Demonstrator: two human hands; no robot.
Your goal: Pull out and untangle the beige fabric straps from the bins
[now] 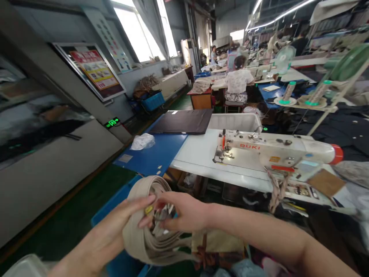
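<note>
Both my hands hold a bundle of beige fabric strips (144,234) looped into a ring, low in the head view. My left hand (115,231) grips its left side with the thumb stretched over the top. My right hand (181,211) reaches across from the right, fingers curled into the loop's middle, where small dark and white pieces show. A white sewing machine (273,150) stands beyond them on a white table (196,154).
A blue table (155,154) carries a dark fabric sheet (184,121) and a crumpled plastic bag (142,141). A blue bin (115,200) is below my hands. A seated person (238,82) works further back. A grey wall runs along the left.
</note>
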